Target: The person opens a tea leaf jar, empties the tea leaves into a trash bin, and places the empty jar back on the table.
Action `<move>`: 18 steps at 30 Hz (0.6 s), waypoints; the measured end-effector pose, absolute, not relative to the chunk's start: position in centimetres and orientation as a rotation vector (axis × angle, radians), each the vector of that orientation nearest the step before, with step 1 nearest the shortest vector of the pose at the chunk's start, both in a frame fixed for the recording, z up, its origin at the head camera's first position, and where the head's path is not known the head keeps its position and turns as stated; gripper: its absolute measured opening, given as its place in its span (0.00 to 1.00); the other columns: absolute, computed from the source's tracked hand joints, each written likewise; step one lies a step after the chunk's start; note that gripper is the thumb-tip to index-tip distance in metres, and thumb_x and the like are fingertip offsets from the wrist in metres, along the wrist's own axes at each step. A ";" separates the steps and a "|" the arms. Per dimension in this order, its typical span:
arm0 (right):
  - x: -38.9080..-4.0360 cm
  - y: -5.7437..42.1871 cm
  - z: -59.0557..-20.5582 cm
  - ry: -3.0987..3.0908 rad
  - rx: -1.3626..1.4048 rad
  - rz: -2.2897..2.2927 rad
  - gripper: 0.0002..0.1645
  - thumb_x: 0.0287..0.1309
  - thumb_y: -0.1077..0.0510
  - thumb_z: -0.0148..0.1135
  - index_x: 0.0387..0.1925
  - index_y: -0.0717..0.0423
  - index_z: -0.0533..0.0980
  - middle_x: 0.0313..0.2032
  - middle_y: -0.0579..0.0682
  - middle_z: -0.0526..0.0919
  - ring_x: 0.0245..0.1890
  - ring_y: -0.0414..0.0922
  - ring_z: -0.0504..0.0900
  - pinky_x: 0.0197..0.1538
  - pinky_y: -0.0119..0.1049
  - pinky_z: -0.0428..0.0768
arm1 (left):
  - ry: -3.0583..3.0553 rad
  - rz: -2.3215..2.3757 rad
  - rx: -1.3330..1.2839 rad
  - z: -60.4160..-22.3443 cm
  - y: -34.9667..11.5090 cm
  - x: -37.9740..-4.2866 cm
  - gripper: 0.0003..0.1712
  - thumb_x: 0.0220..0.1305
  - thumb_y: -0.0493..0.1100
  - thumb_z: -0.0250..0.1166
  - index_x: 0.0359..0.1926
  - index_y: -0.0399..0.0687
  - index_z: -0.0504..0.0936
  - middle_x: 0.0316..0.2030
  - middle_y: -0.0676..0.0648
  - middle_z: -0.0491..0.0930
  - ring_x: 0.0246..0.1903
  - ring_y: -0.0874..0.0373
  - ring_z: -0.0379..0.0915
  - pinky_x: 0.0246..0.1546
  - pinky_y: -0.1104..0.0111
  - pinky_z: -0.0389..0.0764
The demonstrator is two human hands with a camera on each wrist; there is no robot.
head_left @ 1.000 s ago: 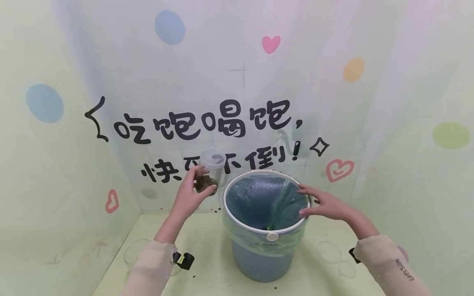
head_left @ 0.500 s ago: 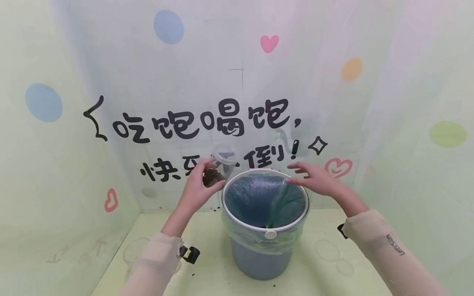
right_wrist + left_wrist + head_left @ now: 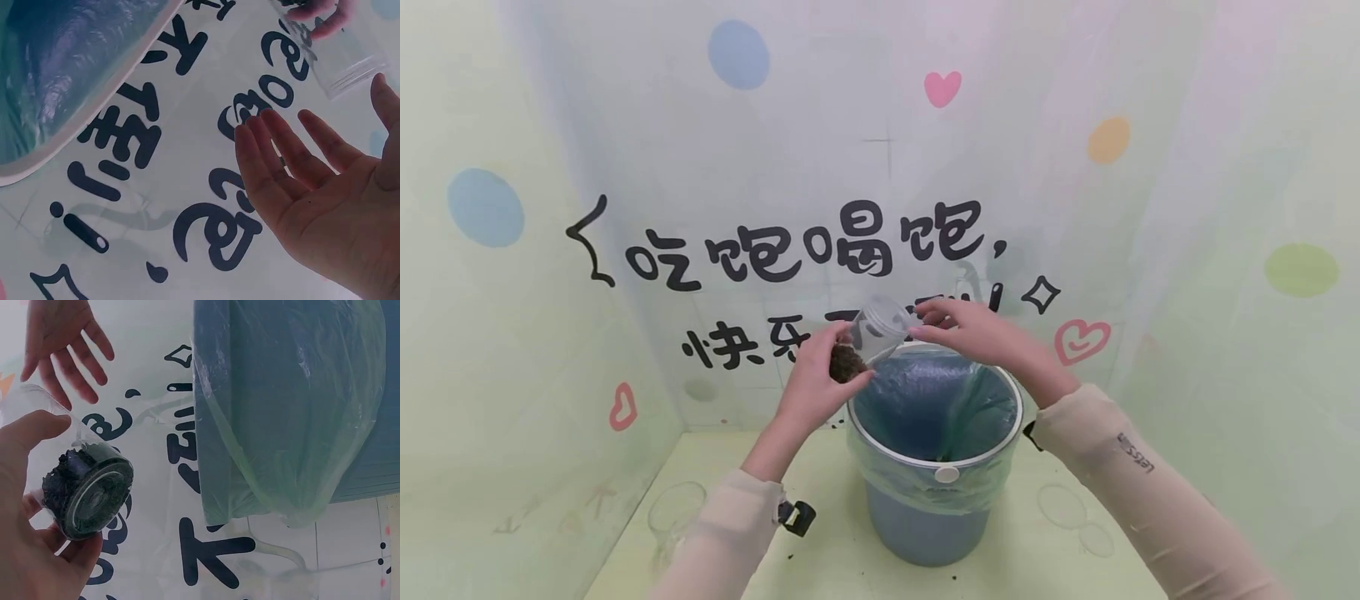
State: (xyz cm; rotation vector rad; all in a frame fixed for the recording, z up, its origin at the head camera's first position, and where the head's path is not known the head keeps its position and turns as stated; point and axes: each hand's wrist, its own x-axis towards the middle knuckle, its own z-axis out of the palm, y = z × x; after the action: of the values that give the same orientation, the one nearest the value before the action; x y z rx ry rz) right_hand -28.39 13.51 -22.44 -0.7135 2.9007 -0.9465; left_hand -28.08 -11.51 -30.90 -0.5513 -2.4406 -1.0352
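Observation:
My left hand (image 3: 812,375) grips a clear plastic jar (image 3: 877,340), tilted with its lid toward the right. Dark crumbly bits (image 3: 847,363) lie in the low end, and the round base faces the left wrist view. My right hand (image 3: 977,333) is close to the lidded end (image 3: 890,315), fingers spread and loosely bent, holding nothing. A gap shows between its fingertips and the jar in the right wrist view. Just below both hands stands a blue-grey bin (image 3: 925,533), lined with a green translucent bag (image 3: 940,400).
The bag folds over the bin's white rim (image 3: 1011,433) and hangs down outside. A few dark specks dot the pale green surface (image 3: 820,533) around the bin. Behind it rises a pale wall sheet (image 3: 790,125) with black lettering and coloured shapes.
The left hand has carried the jar rightward and tilted it more. My right hand has left the bin's rim, moving up and left toward the jar. The bin stays put.

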 end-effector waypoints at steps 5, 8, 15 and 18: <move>-28.5 11.5 -21.9 2.916 -0.721 -0.982 0.35 0.69 0.38 0.55 0.69 0.52 0.68 0.58 0.56 0.82 0.54 0.52 0.83 0.56 0.49 0.82 | -2.460 -0.909 -0.529 -30.8 -10.9 -27.6 0.42 0.55 0.49 0.76 0.68 0.48 0.68 0.58 0.42 0.75 0.60 0.44 0.67 0.61 0.45 0.73; -28.4 10.7 -21.8 2.934 -0.701 -0.984 0.37 0.68 0.36 0.55 0.69 0.53 0.68 0.55 0.56 0.83 0.42 0.49 0.85 0.46 0.43 0.84 | -2.469 -0.849 -0.516 -30.7 -10.6 -27.3 0.43 0.54 0.50 0.76 0.68 0.49 0.68 0.56 0.42 0.75 0.58 0.45 0.68 0.58 0.47 0.76; -28.3 10.1 -21.9 2.948 -0.621 -0.975 0.41 0.60 0.31 0.62 0.66 0.51 0.70 0.47 0.51 0.83 0.31 0.44 0.84 0.36 0.36 0.82 | -2.469 -0.834 -0.501 -31.0 -10.4 -27.0 0.43 0.53 0.51 0.77 0.68 0.51 0.69 0.52 0.43 0.74 0.51 0.46 0.72 0.52 0.50 0.80; -28.3 10.2 -21.7 2.962 -0.638 -0.916 0.41 0.60 0.33 0.63 0.67 0.52 0.70 0.47 0.52 0.83 0.34 0.45 0.85 0.37 0.37 0.82 | -2.456 -0.851 -0.507 -31.0 -10.4 -27.0 0.43 0.52 0.51 0.78 0.68 0.52 0.69 0.52 0.44 0.73 0.48 0.47 0.75 0.49 0.51 0.83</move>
State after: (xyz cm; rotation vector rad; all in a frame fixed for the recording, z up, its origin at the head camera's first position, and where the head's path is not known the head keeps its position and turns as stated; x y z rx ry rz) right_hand -28.26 10.25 -21.69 -0.6382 2.9619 -0.9164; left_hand -27.01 -10.42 -31.04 -0.5073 -2.4559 -0.8511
